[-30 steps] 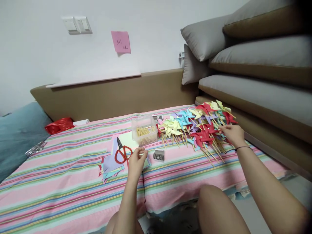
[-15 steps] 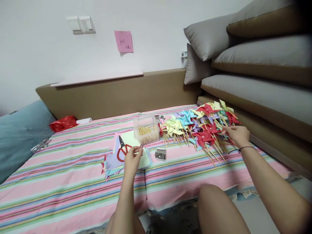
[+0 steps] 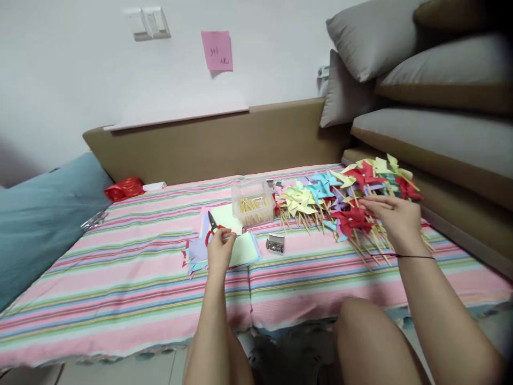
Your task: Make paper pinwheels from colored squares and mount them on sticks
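Note:
My left hand point(image 3: 222, 245) is closed in a pinch above colored paper sheets point(image 3: 245, 251). What its fingertips hold, if anything, is too small to make out. Red-handled scissors point(image 3: 212, 222) lie on the sheets, partly covered by that hand. My right hand point(image 3: 396, 219) reaches over the right side of a pile of paper pinwheels on sticks, its fingers stretched out beside a red pinwheel point(image 3: 351, 219). A yellow pinwheel point(image 3: 300, 199) and a blue pinwheel point(image 3: 321, 185) lie in the same pile. Between my hands sits a small open box point(image 3: 276, 245) of shiny metal bits.
A clear plastic container point(image 3: 254, 206) of wooden sticks stands behind the sheets. Striped cloth point(image 3: 132, 278) covers the surface. Stacked grey cushions point(image 3: 436, 133) rise at the right, a blue cushion point(image 3: 52, 208) is at the left. A red plastic bag point(image 3: 125, 189) lies near the backrest.
The view has shifted, so everything sits farther right and slightly higher. My right hand's fingers have straightened over the pinwheels. My left hand now lies across the scissors' handles, still pinched.

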`<action>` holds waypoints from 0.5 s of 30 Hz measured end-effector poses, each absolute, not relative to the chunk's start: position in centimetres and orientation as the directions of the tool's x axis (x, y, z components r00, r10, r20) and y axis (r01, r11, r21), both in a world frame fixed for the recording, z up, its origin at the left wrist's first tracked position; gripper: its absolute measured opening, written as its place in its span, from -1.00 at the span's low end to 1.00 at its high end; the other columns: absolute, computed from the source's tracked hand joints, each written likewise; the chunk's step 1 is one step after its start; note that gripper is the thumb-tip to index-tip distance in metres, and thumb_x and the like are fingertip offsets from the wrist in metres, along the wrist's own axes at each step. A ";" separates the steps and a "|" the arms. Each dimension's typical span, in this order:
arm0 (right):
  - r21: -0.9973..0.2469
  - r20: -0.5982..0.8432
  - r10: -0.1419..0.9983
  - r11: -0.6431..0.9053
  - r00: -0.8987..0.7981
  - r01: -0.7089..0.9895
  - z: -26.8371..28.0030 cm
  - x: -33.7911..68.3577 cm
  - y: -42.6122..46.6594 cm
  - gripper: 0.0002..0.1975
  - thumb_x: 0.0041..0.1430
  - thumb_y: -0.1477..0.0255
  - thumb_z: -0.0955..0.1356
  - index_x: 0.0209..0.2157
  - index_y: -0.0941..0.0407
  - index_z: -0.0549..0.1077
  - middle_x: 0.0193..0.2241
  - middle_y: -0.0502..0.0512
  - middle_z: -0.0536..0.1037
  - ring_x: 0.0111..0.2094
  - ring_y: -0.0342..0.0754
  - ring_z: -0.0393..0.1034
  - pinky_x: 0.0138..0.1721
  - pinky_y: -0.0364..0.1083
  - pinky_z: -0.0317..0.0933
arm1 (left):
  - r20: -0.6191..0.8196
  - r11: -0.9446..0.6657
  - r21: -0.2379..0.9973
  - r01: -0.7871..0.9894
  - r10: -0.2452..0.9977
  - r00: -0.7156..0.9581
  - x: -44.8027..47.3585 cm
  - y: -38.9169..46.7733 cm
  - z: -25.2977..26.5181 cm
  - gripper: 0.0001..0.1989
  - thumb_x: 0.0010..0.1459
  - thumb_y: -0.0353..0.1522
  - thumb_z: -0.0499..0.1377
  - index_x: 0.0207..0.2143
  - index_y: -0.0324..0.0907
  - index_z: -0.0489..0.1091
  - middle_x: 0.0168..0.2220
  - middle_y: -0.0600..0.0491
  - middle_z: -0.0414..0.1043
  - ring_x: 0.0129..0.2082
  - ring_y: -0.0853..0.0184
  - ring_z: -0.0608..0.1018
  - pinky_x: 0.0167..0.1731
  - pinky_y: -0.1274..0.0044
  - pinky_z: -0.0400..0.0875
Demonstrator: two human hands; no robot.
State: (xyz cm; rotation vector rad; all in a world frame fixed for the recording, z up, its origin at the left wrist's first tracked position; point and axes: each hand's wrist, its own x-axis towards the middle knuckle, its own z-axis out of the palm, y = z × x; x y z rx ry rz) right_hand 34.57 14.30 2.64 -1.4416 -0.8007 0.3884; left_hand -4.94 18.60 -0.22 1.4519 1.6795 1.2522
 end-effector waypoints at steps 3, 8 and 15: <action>-0.952 0.281 0.796 0.159 0.536 0.262 3.6 28.8 14.7 -0.72 -0.17 0.33 0.51 -0.40 0.21 0.58 -0.52 0.15 0.61 -0.49 -0.02 0.52 -0.41 -0.09 0.41 | 0.131 -0.009 0.806 0.592 0.978 -0.164 -5.5 18.7 -0.3 -0.81 0.01 -0.39 0.16 -0.25 -0.19 0.41 -0.27 -0.05 0.54 -0.32 0.28 0.57 -0.24 0.45 0.40; -0.834 0.301 0.953 0.244 0.037 0.495 0.9 19.5 15.9 -0.79 0.13 0.41 0.30 -0.40 0.16 0.58 -0.47 0.13 0.64 -0.44 -0.02 0.55 -0.38 -0.09 0.41 | 0.008 -0.051 0.598 0.800 0.998 0.058 -5.7 19.0 -1.4 -0.70 -0.18 -0.54 0.27 -0.31 -0.17 0.45 -0.27 -0.05 0.53 -0.23 0.18 0.55 -0.18 0.40 0.38; -0.701 0.194 0.936 0.341 -0.293 0.626 -2.4 13.7 16.2 -0.81 0.06 0.57 0.34 -0.32 0.10 0.58 -0.37 0.07 0.65 -0.30 0.00 0.54 -0.21 -0.06 0.34 | -0.097 -0.151 0.426 0.892 0.973 0.211 -6.4 19.0 -3.4 -0.32 -0.50 -0.63 0.38 -0.18 -0.17 0.44 -0.03 -0.16 0.43 0.06 0.02 0.40 0.01 0.34 0.27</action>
